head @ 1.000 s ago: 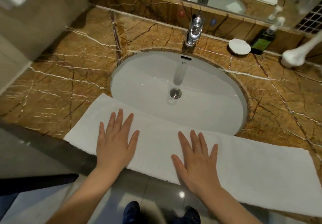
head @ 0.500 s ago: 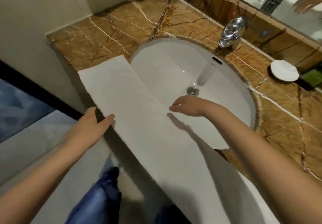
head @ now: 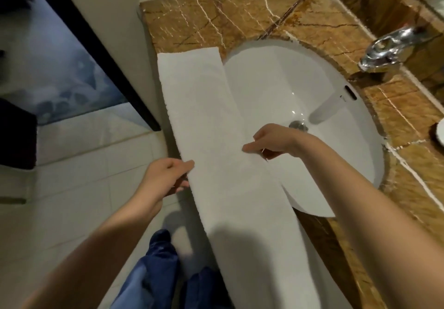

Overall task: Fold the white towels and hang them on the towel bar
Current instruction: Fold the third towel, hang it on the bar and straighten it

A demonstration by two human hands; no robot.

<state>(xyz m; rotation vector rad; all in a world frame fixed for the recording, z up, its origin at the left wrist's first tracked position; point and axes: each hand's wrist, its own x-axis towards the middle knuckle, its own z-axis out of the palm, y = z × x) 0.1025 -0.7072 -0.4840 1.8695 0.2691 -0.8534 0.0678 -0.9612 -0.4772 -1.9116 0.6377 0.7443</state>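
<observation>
A long white towel (head: 206, 116), folded into a narrow strip, lies along the front edge of the brown marble counter (head: 197, 15) and partly over the white sink (head: 300, 87). My left hand (head: 165, 176) pinches the strip's near long edge, thumb on top and fingers underneath. My right hand (head: 271, 141) pinches the far long edge over the basin, fingers curled. Both hands hold it about midway along the strip. No towel bar is in view.
A chrome faucet (head: 389, 47) stands behind the basin, and a white dish (head: 440, 133) sits at the right edge. A wall corner and a dark door frame (head: 96, 51) are on the left. Pale floor tiles and my blue trouser legs (head: 153, 272) lie below.
My hands went from lying flat on the towel to gripping its two long edges. The view swung left, and my left hand closed on the near edge.
</observation>
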